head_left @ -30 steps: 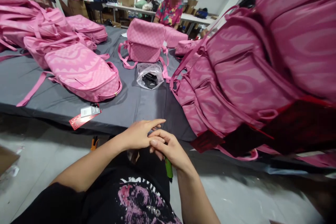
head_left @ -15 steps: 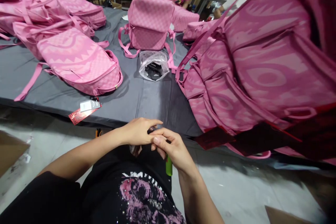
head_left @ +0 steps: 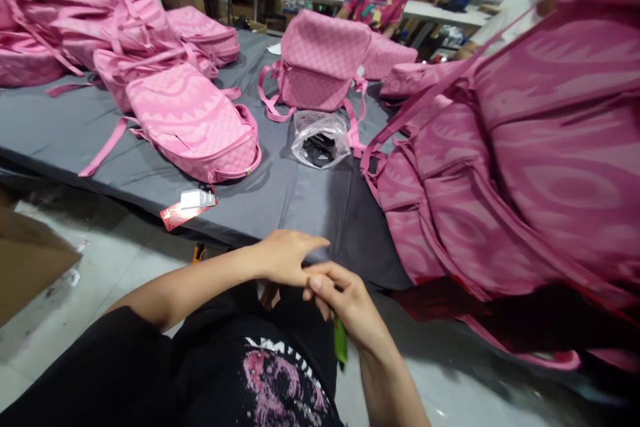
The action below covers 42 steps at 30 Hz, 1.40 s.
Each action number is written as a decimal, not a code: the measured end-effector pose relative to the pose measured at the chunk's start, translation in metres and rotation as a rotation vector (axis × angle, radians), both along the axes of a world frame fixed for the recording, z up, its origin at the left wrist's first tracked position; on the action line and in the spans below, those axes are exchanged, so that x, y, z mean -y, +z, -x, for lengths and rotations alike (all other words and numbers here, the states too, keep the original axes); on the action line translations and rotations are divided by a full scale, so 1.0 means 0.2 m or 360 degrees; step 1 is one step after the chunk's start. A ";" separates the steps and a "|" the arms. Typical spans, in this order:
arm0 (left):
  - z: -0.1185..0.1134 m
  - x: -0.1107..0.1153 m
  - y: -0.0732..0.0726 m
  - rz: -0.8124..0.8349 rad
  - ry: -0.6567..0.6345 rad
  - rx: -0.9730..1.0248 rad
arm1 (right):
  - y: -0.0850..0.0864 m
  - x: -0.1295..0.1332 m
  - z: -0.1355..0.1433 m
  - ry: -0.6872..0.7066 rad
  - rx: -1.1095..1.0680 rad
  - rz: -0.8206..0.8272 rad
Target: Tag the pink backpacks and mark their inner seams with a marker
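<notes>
Over the table's near edge, my left hand (head_left: 286, 256) is back-up with one finger stretched out to the right; its other fingers are partly hidden, and nothing shows in it. My right hand (head_left: 347, 295) is closed, thumb against fingers, its fingertips touching the left hand's fingers. A slim green handle-like thing (head_left: 340, 343) sticks out below the right palm; its other end is hidden. Beyond the hands, an open clear plastic bag (head_left: 300, 152) with black items inside lies on the dark table cloth (head_left: 300, 203). Behind it stands a pink checkered backpack (head_left: 320, 60).
Several pink backpacks (head_left: 193, 117) lie at left, one with a red and white tag (head_left: 187, 209) near the table edge. Large pink backpacks (head_left: 550, 180) crowd the right side. A cardboard box (head_left: 35, 257) is on the floor. Across the table is a person in a patterned shirt (head_left: 379, 3).
The view has shifted, so the backpacks and bag appear further right and slightly lower. My hands stay together, the right one still by the green thing.
</notes>
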<state>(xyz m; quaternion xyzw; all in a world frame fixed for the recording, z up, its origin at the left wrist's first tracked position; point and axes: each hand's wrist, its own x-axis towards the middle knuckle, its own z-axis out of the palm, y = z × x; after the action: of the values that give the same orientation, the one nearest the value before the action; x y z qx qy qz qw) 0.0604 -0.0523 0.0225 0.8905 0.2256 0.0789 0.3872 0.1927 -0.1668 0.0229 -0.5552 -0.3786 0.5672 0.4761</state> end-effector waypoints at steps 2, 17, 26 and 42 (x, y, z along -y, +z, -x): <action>0.00 0.00 -0.01 0.0062 -0.0102 -0.0077 | -0.01 0.00 -0.01 0.0101 0.0059 0.0078; 0.03 -0.03 0.01 0.0210 -0.0040 -0.0110 | 0.02 -0.04 0.03 -0.0033 0.0054 -0.0003; 0.09 -0.05 -0.01 0.0241 0.0112 -0.0214 | -0.04 -0.09 0.06 -0.0004 0.0032 0.0035; 0.12 -0.10 -0.06 0.0099 0.0057 -0.0229 | -0.08 -0.11 0.07 0.0060 -0.0004 0.0160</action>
<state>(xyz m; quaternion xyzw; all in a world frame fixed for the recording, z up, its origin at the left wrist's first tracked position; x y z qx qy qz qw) 0.0359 -0.0324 0.0101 0.8772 0.2711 0.0147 0.3960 0.1781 -0.1447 0.0075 -0.5705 -0.3595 0.5951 0.4373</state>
